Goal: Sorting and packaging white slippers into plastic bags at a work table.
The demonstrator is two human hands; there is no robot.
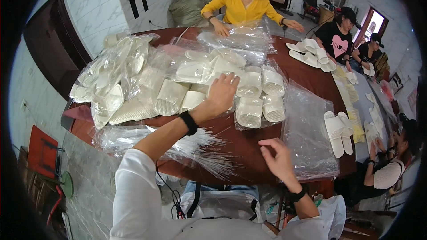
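My left hand (223,90) reaches over the middle of the table, its fingers spread on white slippers (195,71) in clear plastic. Just right of it, several white slippers (249,113) lie bagged together, soles and straps showing. My right hand (277,159) hovers near the front edge with thumb and fingers apart, holding nothing. Beyond its fingertips, a flat clear plastic bag (309,129) covers part of the brown tabletop. A bundle of thin white strips (195,149), partly in plastic, lies below my left forearm.
A tall heap of bagged white slippers (118,69) fills the table's left side. Loose white slippers (339,133) lie at the right edge, more (311,55) at the far right. A person in yellow (242,6) handles plastic bags opposite; others work along a side table (362,100).
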